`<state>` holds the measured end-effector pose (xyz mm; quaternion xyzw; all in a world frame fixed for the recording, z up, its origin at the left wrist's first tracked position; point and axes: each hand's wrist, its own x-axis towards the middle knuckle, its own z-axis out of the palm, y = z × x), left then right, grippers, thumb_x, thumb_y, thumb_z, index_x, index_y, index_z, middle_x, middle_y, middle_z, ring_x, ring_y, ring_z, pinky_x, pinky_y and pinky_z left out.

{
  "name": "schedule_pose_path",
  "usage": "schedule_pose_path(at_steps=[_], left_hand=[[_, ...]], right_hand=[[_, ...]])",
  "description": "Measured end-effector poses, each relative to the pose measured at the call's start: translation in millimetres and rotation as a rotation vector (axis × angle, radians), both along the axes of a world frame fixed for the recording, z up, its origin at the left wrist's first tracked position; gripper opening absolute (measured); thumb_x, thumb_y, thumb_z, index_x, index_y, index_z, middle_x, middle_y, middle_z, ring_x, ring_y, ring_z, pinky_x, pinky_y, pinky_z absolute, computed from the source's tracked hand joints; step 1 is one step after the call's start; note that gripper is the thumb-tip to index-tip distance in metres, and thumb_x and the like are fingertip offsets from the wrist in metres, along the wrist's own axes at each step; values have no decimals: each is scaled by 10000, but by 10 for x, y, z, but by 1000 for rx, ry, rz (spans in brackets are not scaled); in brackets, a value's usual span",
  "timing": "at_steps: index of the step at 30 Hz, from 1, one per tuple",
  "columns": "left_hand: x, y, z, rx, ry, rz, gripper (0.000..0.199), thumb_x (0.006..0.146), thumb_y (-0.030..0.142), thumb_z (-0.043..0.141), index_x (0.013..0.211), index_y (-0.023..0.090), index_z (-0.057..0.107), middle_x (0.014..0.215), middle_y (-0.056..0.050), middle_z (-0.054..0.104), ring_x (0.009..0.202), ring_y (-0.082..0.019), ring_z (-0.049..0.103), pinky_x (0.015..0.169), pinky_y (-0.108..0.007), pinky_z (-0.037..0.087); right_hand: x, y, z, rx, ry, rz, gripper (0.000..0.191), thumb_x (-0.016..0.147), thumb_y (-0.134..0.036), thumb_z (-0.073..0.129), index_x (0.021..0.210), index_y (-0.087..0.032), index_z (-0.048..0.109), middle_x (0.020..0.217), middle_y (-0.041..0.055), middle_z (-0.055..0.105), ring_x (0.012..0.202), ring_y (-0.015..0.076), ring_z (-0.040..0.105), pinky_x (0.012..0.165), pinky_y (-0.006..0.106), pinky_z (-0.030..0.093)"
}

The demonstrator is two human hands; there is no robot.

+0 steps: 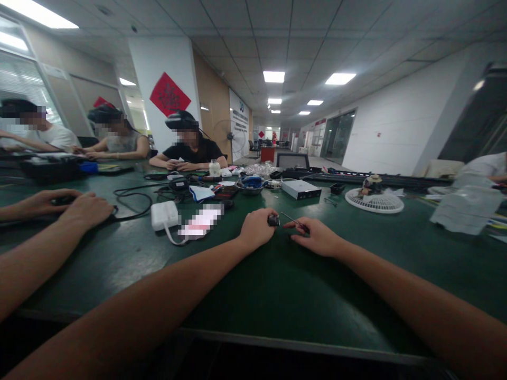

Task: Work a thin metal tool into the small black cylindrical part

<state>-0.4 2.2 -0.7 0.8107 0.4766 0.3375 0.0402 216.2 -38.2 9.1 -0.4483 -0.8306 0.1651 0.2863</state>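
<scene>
My left hand (256,228) is closed around a small dark cylindrical part (273,220), whose end faces right. Just across from it, my right hand (317,236) grips a slim screwdriver (298,224) with a thin metal shaft, its tip pointing up and left toward the dark part. A small gap seems to separate the tip from the part. Both hands are low over the green tabletop (253,295). The part's details are too small to make out.
Left of my hands lie a white charger (164,215), a phone (202,220) and black cables (134,198). Behind are a grey box (301,189), a metal bowl (250,187) and a white fan grille (374,201). A co-worker's hands (85,211) are at far left; others sit opposite.
</scene>
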Motion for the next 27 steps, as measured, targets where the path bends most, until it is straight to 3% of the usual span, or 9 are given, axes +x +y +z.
schedule_pose_path(at_steps=[4, 8, 12, 17, 22, 27], left_hand=[[-11, 4, -5, -4, -13, -6, 273, 765, 166, 680, 1023, 240, 732, 1004, -56, 750, 936, -229, 690, 842, -320, 523], [-8, 23, -26, -5, -26, -56, 298, 744, 162, 694, 1027, 249, 727, 1005, -44, 751, 924, -230, 691, 832, -322, 529], [21, 9, -24, 11, -18, -203, 301, 747, 169, 708, 1037, 247, 721, 1049, -29, 747, 966, -215, 685, 860, -301, 521], [53, -73, 26, 27, 8, -378, 262, 780, 225, 731, 1041, 231, 710, 1008, -16, 745, 929, -185, 684, 822, -270, 504], [57, -96, 42, 33, 10, -396, 291, 766, 241, 775, 1047, 218, 704, 970, -7, 749, 886, -176, 687, 806, -273, 489], [52, -79, 36, 43, 26, -402, 311, 761, 260, 793, 1055, 209, 705, 963, -14, 750, 891, -190, 685, 813, -292, 485]], right_hand=[[-81, 15, -17, -68, -6, 55, 266, 798, -180, 662, 635, -228, 458, 901, 24, 739, 975, 231, 697, 835, 348, 526], [-53, 45, -12, -67, 57, 5, 297, 744, -212, 716, 620, -224, 447, 868, 8, 749, 868, 209, 709, 806, 334, 520], [5, 33, 22, 12, 148, -77, 325, 720, -245, 745, 620, -225, 436, 845, 19, 747, 810, 211, 703, 739, 320, 510], [-6, -11, 61, 94, 198, -65, 359, 753, -227, 713, 614, -230, 382, 836, 15, 741, 832, 209, 694, 734, 306, 491], [-12, -13, 59, 239, 81, -149, 209, 753, -212, 727, 659, -205, 540, 682, -15, 651, 669, 169, 621, 618, 273, 417], [5, -3, 59, 216, 174, -115, 366, 773, -212, 720, 577, -213, 411, 690, -5, 673, 734, 189, 672, 647, 273, 437]])
